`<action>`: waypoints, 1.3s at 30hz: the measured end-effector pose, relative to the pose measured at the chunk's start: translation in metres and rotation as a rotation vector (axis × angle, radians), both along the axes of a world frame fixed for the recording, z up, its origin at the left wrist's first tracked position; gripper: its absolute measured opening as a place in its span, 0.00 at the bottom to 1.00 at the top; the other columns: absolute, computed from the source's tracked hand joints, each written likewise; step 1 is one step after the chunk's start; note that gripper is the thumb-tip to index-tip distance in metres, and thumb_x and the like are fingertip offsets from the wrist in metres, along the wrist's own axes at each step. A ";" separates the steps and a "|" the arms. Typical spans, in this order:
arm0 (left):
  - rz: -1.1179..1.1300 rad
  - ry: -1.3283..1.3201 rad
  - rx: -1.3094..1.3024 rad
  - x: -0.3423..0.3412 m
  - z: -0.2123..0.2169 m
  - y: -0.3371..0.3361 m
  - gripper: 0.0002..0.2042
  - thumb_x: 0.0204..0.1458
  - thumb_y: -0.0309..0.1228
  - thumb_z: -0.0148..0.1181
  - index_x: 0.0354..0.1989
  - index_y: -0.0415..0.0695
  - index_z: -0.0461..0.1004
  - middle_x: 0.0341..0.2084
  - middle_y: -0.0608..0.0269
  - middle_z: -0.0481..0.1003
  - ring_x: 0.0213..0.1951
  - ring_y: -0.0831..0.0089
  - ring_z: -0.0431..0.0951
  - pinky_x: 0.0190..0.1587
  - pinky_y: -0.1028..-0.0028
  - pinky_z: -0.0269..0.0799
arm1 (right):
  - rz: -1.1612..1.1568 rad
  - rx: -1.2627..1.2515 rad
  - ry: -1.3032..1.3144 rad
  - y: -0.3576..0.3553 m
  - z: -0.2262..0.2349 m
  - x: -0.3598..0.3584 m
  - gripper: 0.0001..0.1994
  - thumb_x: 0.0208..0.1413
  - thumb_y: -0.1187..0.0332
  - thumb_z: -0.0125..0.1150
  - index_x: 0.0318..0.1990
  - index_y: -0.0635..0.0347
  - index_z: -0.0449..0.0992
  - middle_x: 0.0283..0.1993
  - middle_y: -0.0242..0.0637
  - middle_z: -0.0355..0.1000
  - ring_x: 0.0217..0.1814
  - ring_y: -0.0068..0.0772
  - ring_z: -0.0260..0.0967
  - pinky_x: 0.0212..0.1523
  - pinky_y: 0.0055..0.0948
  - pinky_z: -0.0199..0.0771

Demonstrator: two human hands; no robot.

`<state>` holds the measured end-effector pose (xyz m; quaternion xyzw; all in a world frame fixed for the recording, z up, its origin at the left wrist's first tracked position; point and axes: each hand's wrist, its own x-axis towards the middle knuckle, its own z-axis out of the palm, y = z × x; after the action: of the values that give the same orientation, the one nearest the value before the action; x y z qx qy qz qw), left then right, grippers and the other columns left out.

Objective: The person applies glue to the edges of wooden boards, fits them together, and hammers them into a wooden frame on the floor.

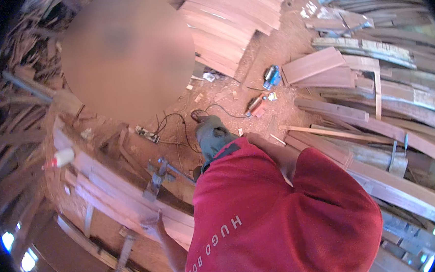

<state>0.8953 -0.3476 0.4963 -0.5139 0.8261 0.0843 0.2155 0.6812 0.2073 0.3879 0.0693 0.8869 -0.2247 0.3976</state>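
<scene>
My left hand (154, 224) rests on a long reddish wooden plank (103, 173), thumb and fingers apart, with nothing seen in it. Just beyond it, a metal clamp (155, 180) with a blue part sits across the plank, its bar reaching towards my leg. A white bottle (65, 157) with a red tip lies towards the plank's far end. My right arm (275, 154) is bent in front of my red shirt, and its hand (251, 138) is by my thigh; the fingers cannot be made out.
A blue power tool (271, 77) and an orange one (256, 107) lie on the dusty floor. A corded grey tool (147, 135) is nearer the plank. Boards (224, 28) are laid out at the back; stacked timber (380, 123) lines the right. A blurred round patch (126, 53) hides the upper left.
</scene>
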 end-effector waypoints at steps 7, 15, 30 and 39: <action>0.116 0.035 -0.115 -0.052 0.018 0.067 0.54 0.41 0.57 0.68 0.71 0.44 0.44 0.69 0.43 0.48 0.69 0.47 0.50 0.62 0.48 0.59 | 0.049 -0.091 0.172 0.040 -0.076 -0.049 0.16 0.50 0.57 0.58 0.37 0.60 0.78 0.41 0.53 0.76 0.45 0.56 0.74 0.46 0.49 0.72; 0.218 0.352 -0.134 -0.078 0.020 0.140 0.42 0.49 0.50 0.63 0.68 0.42 0.52 0.66 0.41 0.53 0.67 0.45 0.54 0.64 0.51 0.56 | 0.335 -0.195 0.283 -0.010 -0.024 -0.223 0.12 0.51 0.61 0.60 0.37 0.60 0.79 0.31 0.50 0.77 0.33 0.44 0.78 0.36 0.40 0.78; 1.214 0.450 -0.162 0.027 0.002 0.336 0.30 0.55 0.47 0.57 0.61 0.39 0.63 0.59 0.42 0.64 0.61 0.46 0.62 0.61 0.51 0.58 | 0.849 -0.441 -0.604 -0.338 0.119 -0.153 0.21 0.61 0.51 0.56 0.53 0.57 0.69 0.49 0.37 0.71 0.47 0.29 0.72 0.38 0.33 0.76; 1.589 0.380 -0.289 0.155 -0.045 0.355 0.26 0.57 0.34 0.54 0.63 0.36 0.60 0.60 0.41 0.62 0.61 0.45 0.61 0.62 0.55 0.59 | 0.239 -0.252 -0.587 -0.376 0.072 -0.056 0.31 0.59 0.38 0.49 0.55 0.55 0.61 0.49 0.39 0.66 0.47 0.39 0.66 0.43 0.44 0.73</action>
<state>1.0506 0.0077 0.4508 -0.9440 0.2420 0.1897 -0.1198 0.6250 -0.1686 0.4599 -0.0232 0.7018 -0.2547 0.6649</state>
